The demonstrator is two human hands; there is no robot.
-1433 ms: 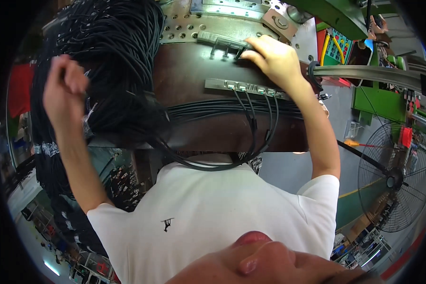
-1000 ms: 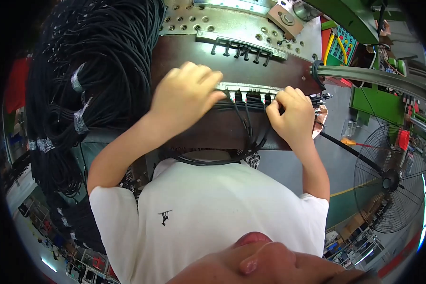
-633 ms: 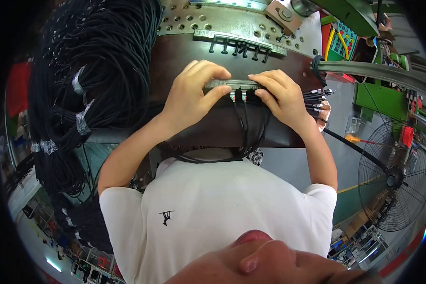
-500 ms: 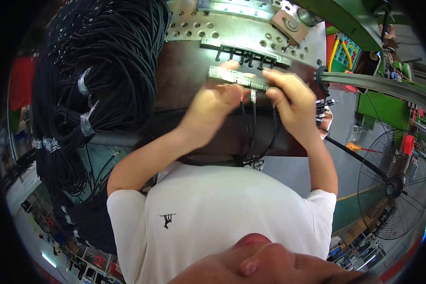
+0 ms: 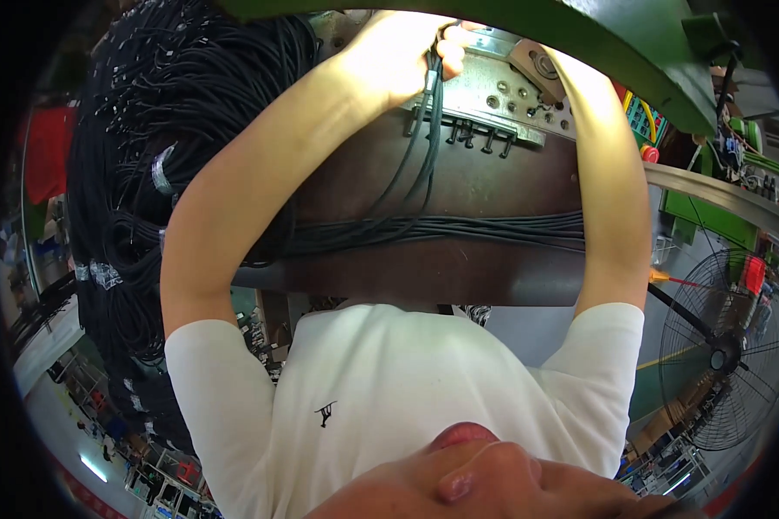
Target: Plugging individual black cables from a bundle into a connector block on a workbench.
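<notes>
At the top, my left hand (image 5: 411, 59) is closed around several black cables (image 5: 431, 112), just under a green machine beam (image 5: 493, 19). From its fingers the cables hang down toward the brown tabletop. My right forearm (image 5: 613, 182) reaches up on the right. The right hand itself is hidden behind the beam, and so is whatever it touches. Below my left hand, a metal bar (image 5: 528, 135) with short black hooked parts (image 5: 485, 143) lies along the edge of a perforated metal plate (image 5: 474, 93).
A big heap of bundled black cables (image 5: 173, 95) lies at the left. More cables (image 5: 493, 227) run across the brown tabletop (image 5: 502, 186). A brown block (image 5: 532, 67) sits on the plate. To the right are a red button (image 5: 649, 154), a metal rail (image 5: 718, 183) and a caged fan (image 5: 718, 359).
Both hands have moved up and away from me, under the green beam. The metal block they held over the table no longer shows. Cables now hang from my left hand.
</notes>
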